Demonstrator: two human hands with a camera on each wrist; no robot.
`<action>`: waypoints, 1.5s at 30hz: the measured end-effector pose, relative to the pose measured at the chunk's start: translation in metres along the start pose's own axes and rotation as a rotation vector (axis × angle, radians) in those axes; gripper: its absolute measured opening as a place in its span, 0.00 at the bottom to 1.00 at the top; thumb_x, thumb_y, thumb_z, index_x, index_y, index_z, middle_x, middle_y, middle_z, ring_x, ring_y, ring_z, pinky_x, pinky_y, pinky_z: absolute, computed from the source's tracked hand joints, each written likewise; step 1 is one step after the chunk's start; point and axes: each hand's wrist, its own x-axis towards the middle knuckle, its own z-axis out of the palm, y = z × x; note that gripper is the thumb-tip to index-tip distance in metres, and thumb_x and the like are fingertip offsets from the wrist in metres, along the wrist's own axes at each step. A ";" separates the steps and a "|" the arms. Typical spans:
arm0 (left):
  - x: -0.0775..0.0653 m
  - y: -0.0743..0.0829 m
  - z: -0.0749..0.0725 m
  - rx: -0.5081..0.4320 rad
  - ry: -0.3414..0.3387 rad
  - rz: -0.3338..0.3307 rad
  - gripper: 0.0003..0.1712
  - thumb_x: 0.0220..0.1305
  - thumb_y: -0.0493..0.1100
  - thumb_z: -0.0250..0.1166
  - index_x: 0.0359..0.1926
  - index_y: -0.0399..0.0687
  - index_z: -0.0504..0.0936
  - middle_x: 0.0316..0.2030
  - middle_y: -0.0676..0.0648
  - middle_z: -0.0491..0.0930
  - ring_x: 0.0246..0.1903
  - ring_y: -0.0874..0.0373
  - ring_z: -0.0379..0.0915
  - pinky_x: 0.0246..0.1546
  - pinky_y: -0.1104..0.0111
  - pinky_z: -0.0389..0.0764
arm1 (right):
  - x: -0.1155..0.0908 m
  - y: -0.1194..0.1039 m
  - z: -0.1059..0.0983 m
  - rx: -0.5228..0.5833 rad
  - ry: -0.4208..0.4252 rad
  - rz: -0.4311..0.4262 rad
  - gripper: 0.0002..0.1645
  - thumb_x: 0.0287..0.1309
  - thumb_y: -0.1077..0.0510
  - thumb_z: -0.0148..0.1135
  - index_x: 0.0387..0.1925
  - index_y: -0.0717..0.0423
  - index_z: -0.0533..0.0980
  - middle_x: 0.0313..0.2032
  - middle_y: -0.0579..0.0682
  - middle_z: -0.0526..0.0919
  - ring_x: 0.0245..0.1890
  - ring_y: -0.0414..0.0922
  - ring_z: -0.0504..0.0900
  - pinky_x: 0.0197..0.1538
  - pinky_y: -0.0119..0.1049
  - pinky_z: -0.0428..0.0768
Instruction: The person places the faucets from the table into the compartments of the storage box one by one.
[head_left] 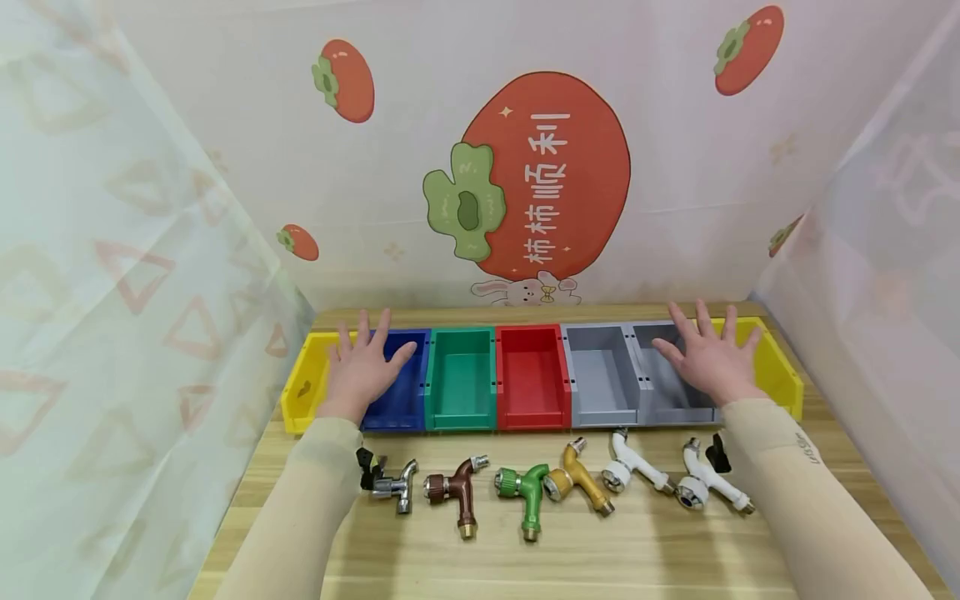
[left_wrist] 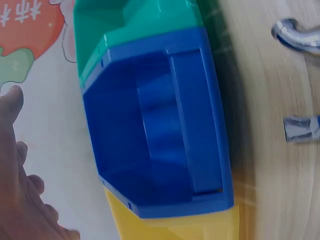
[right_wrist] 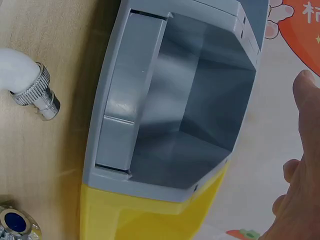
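My left hand point(head_left: 363, 373), fingers spread, hovers over the yellow bin point(head_left: 306, 387) and the blue bin point(head_left: 401, 392) at the left. My right hand point(head_left: 712, 354) is likewise spread above the right grey bin point(head_left: 667, 383) and the right yellow bin point(head_left: 780, 379). Neither hand holds anything. In front of the bins lies a row of taps: a chrome tap point(head_left: 397, 486), a brown tap point(head_left: 459, 492), a green tap point(head_left: 528, 496), a yellow tap point(head_left: 581, 479) and two white taps point(head_left: 633, 462), the rightmost partly beside my right sleeve.
Between my hands stand a green bin point(head_left: 460, 379), a red bin point(head_left: 531, 375) and another grey bin point(head_left: 602, 375), joined in one row. They rest on a wooden table point(head_left: 570, 567). A printed curtain point(head_left: 390, 167) hangs behind and along both sides.
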 end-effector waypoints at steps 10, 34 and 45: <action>-0.001 0.014 0.008 -0.383 -0.088 -0.014 0.50 0.75 0.70 0.49 0.83 0.55 0.41 0.81 0.40 0.46 0.78 0.36 0.46 0.75 0.39 0.53 | -0.012 0.016 -0.016 0.005 -0.009 -0.078 0.51 0.72 0.25 0.43 0.83 0.39 0.37 0.79 0.68 0.36 0.73 0.79 0.25 0.62 0.84 0.25; -0.002 0.004 0.045 -0.916 -0.294 -0.195 0.41 0.73 0.45 0.65 0.81 0.53 0.57 0.76 0.38 0.61 0.71 0.40 0.65 0.63 0.45 0.76 | -0.074 0.108 -0.007 0.191 -0.047 -0.367 0.60 0.62 0.49 0.72 0.83 0.44 0.45 0.81 0.55 0.33 0.74 0.79 0.28 0.69 0.71 0.18; -0.005 0.006 0.051 -0.884 -0.289 -0.217 0.37 0.73 0.43 0.65 0.79 0.55 0.63 0.75 0.40 0.64 0.69 0.41 0.68 0.59 0.46 0.79 | -0.107 0.136 0.018 0.216 -0.061 -0.385 0.66 0.53 0.51 0.78 0.83 0.47 0.46 0.82 0.52 0.35 0.69 0.86 0.38 0.66 0.76 0.21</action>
